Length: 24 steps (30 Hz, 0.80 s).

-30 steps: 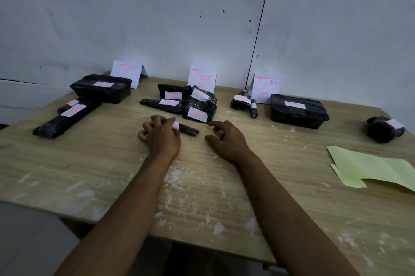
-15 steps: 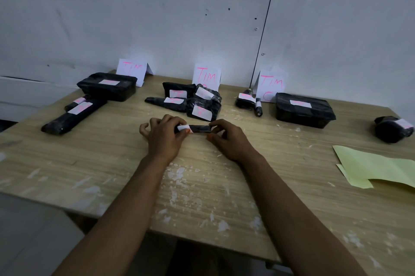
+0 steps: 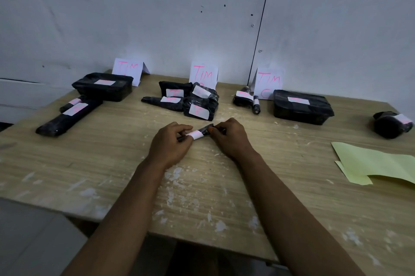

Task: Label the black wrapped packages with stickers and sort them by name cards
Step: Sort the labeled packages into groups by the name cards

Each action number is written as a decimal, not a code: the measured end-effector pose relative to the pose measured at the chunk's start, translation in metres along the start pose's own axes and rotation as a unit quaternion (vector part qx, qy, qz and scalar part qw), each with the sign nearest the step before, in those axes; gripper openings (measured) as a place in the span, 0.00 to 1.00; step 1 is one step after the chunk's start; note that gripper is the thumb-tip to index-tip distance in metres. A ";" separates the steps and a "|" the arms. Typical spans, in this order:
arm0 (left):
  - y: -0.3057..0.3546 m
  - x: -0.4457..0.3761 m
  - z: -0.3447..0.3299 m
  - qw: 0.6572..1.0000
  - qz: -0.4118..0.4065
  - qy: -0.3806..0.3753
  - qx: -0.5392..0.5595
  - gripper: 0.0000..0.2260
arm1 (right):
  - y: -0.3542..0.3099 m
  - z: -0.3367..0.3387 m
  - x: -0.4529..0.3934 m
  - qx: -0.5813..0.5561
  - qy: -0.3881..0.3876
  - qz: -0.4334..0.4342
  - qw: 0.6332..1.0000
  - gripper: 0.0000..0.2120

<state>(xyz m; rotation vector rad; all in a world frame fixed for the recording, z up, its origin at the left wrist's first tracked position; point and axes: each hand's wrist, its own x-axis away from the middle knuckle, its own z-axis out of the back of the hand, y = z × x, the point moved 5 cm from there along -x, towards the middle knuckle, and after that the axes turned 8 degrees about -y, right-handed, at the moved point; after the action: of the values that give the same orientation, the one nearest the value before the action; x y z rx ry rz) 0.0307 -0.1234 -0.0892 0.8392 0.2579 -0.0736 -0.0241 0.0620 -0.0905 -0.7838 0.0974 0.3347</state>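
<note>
Both hands meet over the middle of the table, each pinching one end of a small black wrapped package that carries a white sticker round its middle. The left hand curls its fingers round the near-left end; the right hand grips the far-right end, which is tilted slightly upward. Whether the package touches the table surface cannot be told.

Just beyond the hands lies the middle cluster of labelled packages, with the middle name card standing behind it against the wall. Only a narrow strip of bare wood separates the fingertips from that cluster. Farther left of the left hand, a long package runs diagonally, with a box-shaped package and the left name card behind it. Beyond and to the right of the right hand sit two small packages, a second box package and the right name card. Well to the right, a rounded package rests alone near the table's far-right edge, with a yellow-green paper sheet nearer the person.

Broad bare wood lies left of the left hand and between the right hand and the paper. The table's near edge runs under both forearms.
</note>
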 end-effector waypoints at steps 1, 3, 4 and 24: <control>0.000 0.002 -0.001 1.000 0.003 -0.016 0.019 0.13 | 0.000 0.000 0.000 0.000 0.002 -0.002 1.000 0.12; 0.000 0.003 -0.005 0.997 0.006 -0.051 0.059 0.14 | 0.000 0.000 -0.001 -0.006 0.011 -0.007 1.000 0.12; 0.000 0.003 -0.007 0.995 0.010 -0.065 0.075 0.14 | 0.000 0.000 -0.001 -0.008 0.017 -0.010 1.000 0.11; -0.004 -0.003 -0.004 0.998 0.008 -0.019 -0.054 0.13 | -0.013 -0.007 0.006 0.001 -0.119 0.042 0.992 0.10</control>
<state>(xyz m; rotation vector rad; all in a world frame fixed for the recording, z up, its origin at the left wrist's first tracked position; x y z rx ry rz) 0.0263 -0.1233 -0.0938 0.7308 0.2183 -0.0604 -0.0137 0.0500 -0.0879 -0.7342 -0.0932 0.5051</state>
